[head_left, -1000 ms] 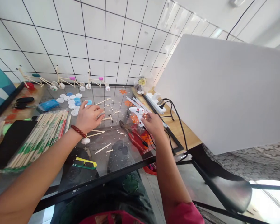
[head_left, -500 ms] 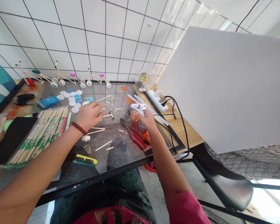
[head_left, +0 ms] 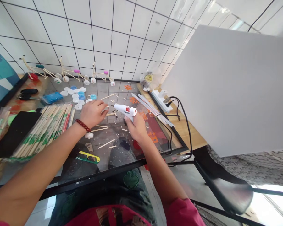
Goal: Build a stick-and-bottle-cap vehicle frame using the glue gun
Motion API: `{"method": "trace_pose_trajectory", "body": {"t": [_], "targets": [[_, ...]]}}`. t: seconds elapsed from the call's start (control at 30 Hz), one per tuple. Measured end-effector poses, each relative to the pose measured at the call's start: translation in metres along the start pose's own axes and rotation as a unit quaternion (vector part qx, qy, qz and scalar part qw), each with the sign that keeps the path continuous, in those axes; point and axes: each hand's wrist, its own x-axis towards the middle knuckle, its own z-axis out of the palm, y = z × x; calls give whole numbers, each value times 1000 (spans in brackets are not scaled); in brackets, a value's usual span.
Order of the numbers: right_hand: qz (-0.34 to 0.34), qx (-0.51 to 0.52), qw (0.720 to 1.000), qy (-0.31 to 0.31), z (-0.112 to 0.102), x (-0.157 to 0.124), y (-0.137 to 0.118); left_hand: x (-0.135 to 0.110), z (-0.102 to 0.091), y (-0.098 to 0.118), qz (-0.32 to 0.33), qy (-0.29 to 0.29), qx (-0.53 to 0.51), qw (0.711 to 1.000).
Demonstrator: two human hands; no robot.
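My right hand (head_left: 137,127) is wrapped round the grip of a white hot glue gun (head_left: 124,110). Its dark nozzle points left, close to the fingertips of my left hand (head_left: 93,111). Those fingers are pinched on a short wooden stick (head_left: 108,107), of which only the tip shows. Just beneath the nozzle lies a stick piece with a dark-ended crossbar (head_left: 115,114) on the glass table. Two joined sticks (head_left: 99,128) and a white bottle cap (head_left: 89,135) lie below my left hand.
Three stick models with cap wheels (head_left: 99,75) stand along the wall. Loose caps (head_left: 75,96), bundled wooden sticks (head_left: 44,130) and a yellow-green cutter (head_left: 88,157) lie left. Glue sticks (head_left: 153,110), a power strip (head_left: 161,100) and a trailing black cable (head_left: 186,125) are right.
My right hand has brought the glue gun leftward, from beside the glue sticks to my left hand's fingertips. My left hand stays pinched at nearly the same spot. The view has shifted slightly.
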Motion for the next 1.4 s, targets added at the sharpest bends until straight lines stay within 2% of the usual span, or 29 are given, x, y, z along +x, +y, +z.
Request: {"method": "trace_pose_trajectory", "body": {"t": [0.17,0.53,1.0,1.4], "targets": [[-27,-2,1000,15,9,-2,4,0,-1,1,13,4,24,1000],[-38,1,999,11,11,-2,3,0,2,2,14,21,-5,1000],[-31,5,999,11,13,-1,6,2,6,-3,15,38,-56,998],[-19,-8,1000,-17,9,-4,2,1,6,-4,18,38,-35,999]]}}
